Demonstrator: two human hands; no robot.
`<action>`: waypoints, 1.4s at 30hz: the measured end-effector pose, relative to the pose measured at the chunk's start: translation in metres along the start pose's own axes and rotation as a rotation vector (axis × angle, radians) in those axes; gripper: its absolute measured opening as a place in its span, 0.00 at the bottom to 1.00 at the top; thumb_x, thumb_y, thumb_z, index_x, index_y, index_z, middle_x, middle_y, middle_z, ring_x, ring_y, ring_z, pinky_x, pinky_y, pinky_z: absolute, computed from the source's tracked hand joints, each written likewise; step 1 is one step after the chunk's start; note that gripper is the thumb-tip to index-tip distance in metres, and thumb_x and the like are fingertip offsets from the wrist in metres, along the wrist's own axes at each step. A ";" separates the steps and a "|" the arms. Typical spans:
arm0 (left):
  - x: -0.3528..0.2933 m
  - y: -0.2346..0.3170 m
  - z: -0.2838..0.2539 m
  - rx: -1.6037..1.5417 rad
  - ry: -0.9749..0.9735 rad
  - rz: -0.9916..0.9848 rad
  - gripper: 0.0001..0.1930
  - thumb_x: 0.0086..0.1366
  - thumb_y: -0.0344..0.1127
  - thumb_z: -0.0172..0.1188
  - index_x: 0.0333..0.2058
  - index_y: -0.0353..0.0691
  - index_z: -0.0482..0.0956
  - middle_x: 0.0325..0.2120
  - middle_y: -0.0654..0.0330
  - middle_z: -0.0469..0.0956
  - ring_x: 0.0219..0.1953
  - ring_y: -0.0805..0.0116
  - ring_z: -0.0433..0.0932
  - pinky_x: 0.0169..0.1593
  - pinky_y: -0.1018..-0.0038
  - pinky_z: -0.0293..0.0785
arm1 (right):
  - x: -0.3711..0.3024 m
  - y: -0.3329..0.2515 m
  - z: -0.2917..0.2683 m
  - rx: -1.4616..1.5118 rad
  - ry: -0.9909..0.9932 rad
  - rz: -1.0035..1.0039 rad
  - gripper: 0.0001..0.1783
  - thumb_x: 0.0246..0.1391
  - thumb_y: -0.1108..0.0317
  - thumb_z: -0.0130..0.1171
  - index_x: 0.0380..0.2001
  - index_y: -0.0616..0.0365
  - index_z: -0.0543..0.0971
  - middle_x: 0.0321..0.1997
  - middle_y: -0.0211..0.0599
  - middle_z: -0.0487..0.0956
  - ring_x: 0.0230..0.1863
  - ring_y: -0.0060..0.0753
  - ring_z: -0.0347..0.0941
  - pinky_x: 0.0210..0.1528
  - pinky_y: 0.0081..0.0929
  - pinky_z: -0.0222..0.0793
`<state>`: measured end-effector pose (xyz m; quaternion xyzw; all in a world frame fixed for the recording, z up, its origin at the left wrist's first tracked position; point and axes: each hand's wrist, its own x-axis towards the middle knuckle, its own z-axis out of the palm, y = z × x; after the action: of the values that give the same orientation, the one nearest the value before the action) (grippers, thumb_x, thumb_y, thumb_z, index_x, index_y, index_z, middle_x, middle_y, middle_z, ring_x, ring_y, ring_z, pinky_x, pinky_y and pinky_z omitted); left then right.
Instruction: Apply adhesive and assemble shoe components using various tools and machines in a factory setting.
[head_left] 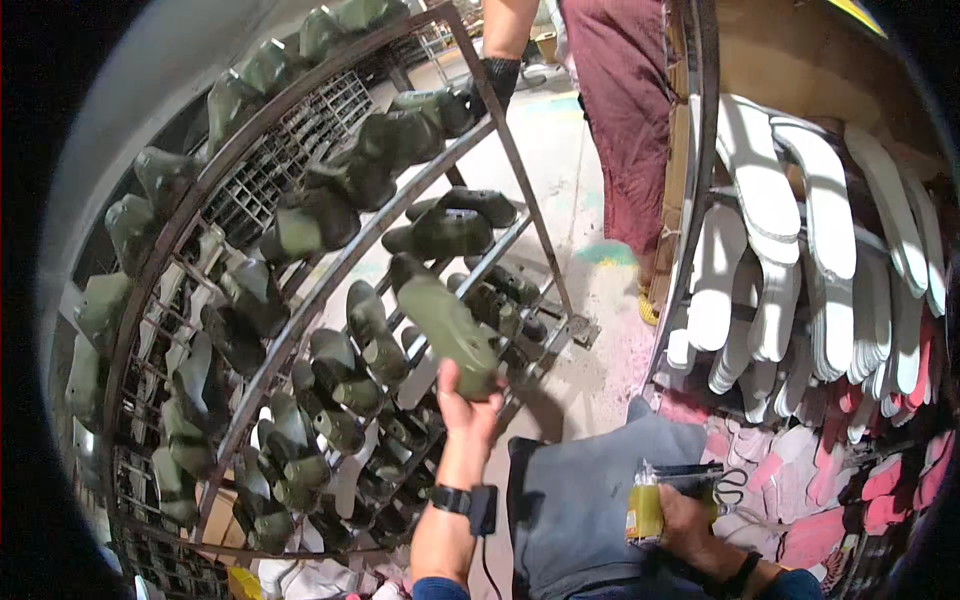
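My left hand (pixel 468 405) is closed round one end of a dark green shoe last (pixel 440 315), held up in front of the rack. Its other end points up and to the left, toward more lasts. Over my lap, my right hand (pixel 690 528) grips a small yellow object (pixel 645 512) with clear plastic at its top; its exact kind cannot be made out. A dark, flat-looking piece and black loops (pixel 732 488), like scissor handles, show beside that hand. How they are held is hidden.
A metal rack (pixel 310 275) with several tiers of green lasts stands at the left. At the right, white insoles (pixel 715 280) hang in stacks above pink and white pieces (pixel 790 470). Another person's black-gloved hand (pixel 495 85) touches the rack's far end; their maroon trousers (pixel 630 120) show beyond.
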<state>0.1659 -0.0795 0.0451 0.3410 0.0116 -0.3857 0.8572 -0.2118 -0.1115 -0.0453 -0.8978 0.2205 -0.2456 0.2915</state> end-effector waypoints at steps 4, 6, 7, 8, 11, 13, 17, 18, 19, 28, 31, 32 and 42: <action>0.063 0.041 0.023 -0.114 -0.234 0.107 0.25 0.60 0.58 0.56 0.43 0.42 0.73 0.31 0.55 0.76 0.24 0.66 0.70 0.20 0.79 0.61 | 0.002 -0.002 -0.010 0.295 -0.023 0.251 0.15 0.49 0.67 0.60 0.39 0.61 0.74 0.29 0.41 0.75 0.29 0.44 0.75 0.30 0.34 0.72; 0.082 0.037 0.031 -0.291 -0.215 0.152 0.24 0.60 0.56 0.59 0.43 0.41 0.73 0.31 0.56 0.74 0.24 0.70 0.63 0.24 0.81 0.59 | 0.004 -0.003 -0.021 -0.067 -0.086 0.140 0.17 0.50 0.62 0.61 0.39 0.60 0.74 0.31 0.41 0.75 0.30 0.44 0.75 0.30 0.35 0.72; 0.083 0.030 0.037 -0.333 -0.188 0.196 0.27 0.60 0.57 0.58 0.44 0.37 0.72 0.34 0.56 0.75 0.27 0.70 0.67 0.28 0.82 0.63 | -0.049 0.052 0.029 -0.169 -0.089 0.086 0.27 0.46 0.54 0.65 0.44 0.63 0.73 0.36 0.45 0.76 0.36 0.47 0.76 0.36 0.37 0.73; 0.091 0.036 0.007 -0.377 -0.174 0.155 0.30 0.61 0.59 0.56 0.45 0.33 0.71 0.36 0.57 0.75 0.30 0.71 0.70 0.31 0.82 0.67 | -0.045 0.065 0.039 -0.178 -0.068 0.101 0.27 0.46 0.54 0.65 0.44 0.63 0.73 0.36 0.45 0.76 0.36 0.47 0.76 0.36 0.37 0.73; 0.095 0.018 -0.046 0.007 -0.316 0.178 0.27 0.64 0.56 0.54 0.47 0.35 0.72 0.34 0.64 0.78 0.26 0.78 0.72 0.25 0.84 0.68 | -0.040 0.080 0.026 -0.178 -0.023 0.147 0.32 0.45 0.52 0.65 0.47 0.64 0.70 0.40 0.48 0.74 0.39 0.49 0.74 0.40 0.38 0.71; 0.057 -0.015 0.004 0.261 0.027 0.128 0.18 0.66 0.50 0.55 0.42 0.41 0.75 0.24 0.66 0.76 0.19 0.79 0.70 0.16 0.79 0.64 | -0.047 0.078 0.014 -0.172 0.005 0.194 0.35 0.45 0.50 0.65 0.49 0.65 0.68 0.43 0.50 0.73 0.42 0.50 0.73 0.42 0.39 0.70; 0.035 -0.049 0.022 0.365 -0.127 -0.096 0.12 0.63 0.37 0.58 0.43 0.40 0.74 0.24 0.63 0.77 0.19 0.74 0.72 0.19 0.81 0.65 | -0.043 0.054 -0.001 -0.095 -0.004 0.204 0.41 0.44 0.47 0.65 0.53 0.67 0.65 0.48 0.54 0.70 0.46 0.52 0.71 0.47 0.41 0.67; 0.039 -0.064 0.014 0.407 -0.058 -0.066 0.07 0.63 0.37 0.58 0.33 0.40 0.76 0.23 0.64 0.76 0.17 0.74 0.69 0.18 0.81 0.63 | -0.039 0.049 -0.004 -0.070 -0.012 0.196 0.43 0.44 0.47 0.65 0.54 0.68 0.64 0.50 0.54 0.70 0.48 0.52 0.71 0.49 0.41 0.67; 0.045 -0.072 0.010 0.406 -0.079 -0.066 0.07 0.63 0.37 0.58 0.33 0.40 0.76 0.23 0.64 0.76 0.17 0.74 0.69 0.18 0.81 0.63 | -0.037 0.043 -0.006 -0.044 -0.023 0.187 0.44 0.43 0.46 0.65 0.55 0.68 0.63 0.51 0.55 0.69 0.49 0.53 0.70 0.50 0.41 0.66; 0.034 -0.141 -0.024 0.425 -0.080 -0.289 0.07 0.62 0.34 0.58 0.38 0.42 0.75 0.22 0.65 0.73 0.18 0.73 0.68 0.19 0.79 0.62 | -0.021 0.014 -0.025 0.044 -0.098 0.200 0.50 0.44 0.40 0.62 0.58 0.71 0.60 0.58 0.60 0.66 0.54 0.55 0.68 0.56 0.43 0.63; 0.019 -0.129 -0.021 0.411 -0.023 -0.302 0.07 0.61 0.33 0.59 0.37 0.40 0.75 0.22 0.64 0.73 0.18 0.72 0.68 0.19 0.79 0.62 | -0.022 0.014 -0.015 0.015 -0.130 0.198 0.49 0.45 0.41 0.61 0.59 0.70 0.59 0.58 0.59 0.66 0.55 0.56 0.67 0.56 0.43 0.63; 0.019 -0.120 -0.027 0.391 -0.022 -0.290 0.07 0.61 0.33 0.59 0.37 0.40 0.75 0.22 0.64 0.73 0.18 0.72 0.68 0.19 0.79 0.62 | -0.021 0.009 -0.013 -0.001 -0.157 0.195 0.49 0.45 0.41 0.61 0.59 0.70 0.59 0.58 0.60 0.66 0.55 0.57 0.67 0.56 0.43 0.63; 0.013 -0.111 -0.035 0.510 -0.060 -0.168 0.11 0.58 0.33 0.61 0.38 0.34 0.77 0.24 0.56 0.77 0.19 0.59 0.74 0.23 0.67 0.72 | -0.050 0.006 -0.003 0.016 -0.022 0.147 0.45 0.46 0.48 0.61 0.59 0.69 0.59 0.54 0.64 0.68 0.52 0.60 0.68 0.53 0.47 0.64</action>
<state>0.1097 -0.1197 -0.0488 0.5325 -0.0829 -0.4559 0.7084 -0.2542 -0.0905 -0.0628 -0.8794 0.2806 -0.2156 0.3185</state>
